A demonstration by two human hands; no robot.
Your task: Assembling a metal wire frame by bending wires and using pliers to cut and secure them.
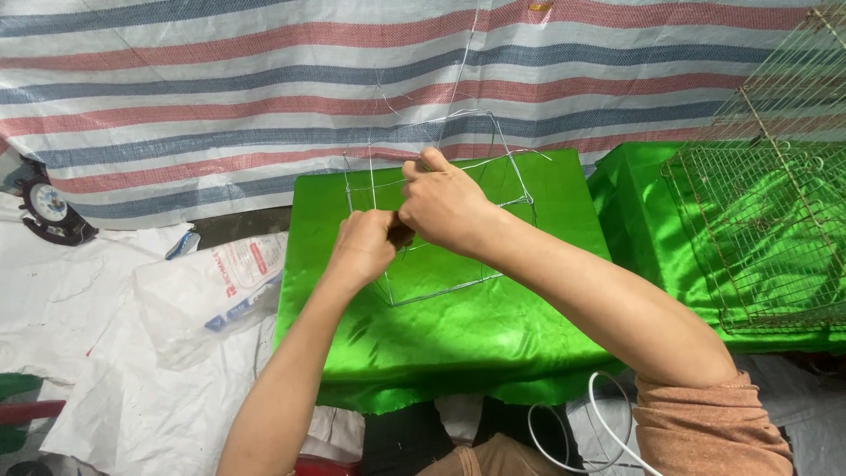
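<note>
A thin wire frame (493, 198), shaped like an open box, stands on a table covered in shiny green cloth (458, 335). My left hand (363, 245) is closed around a wire at the frame's near left side, with something dark pinched at its fingertips. My right hand (443, 204) crosses over from the right and grips the same spot, thumb raised against an upper wire. The two hands touch each other. What the dark item is cannot be told.
A wire mesh cage (775, 211) rests on a second green-covered surface at the right. A striped tarp (264, 88) hangs behind. White sacks and a clear plastic bag (207, 295) lie on the floor at left. A white cable (582, 423) loops near my lap.
</note>
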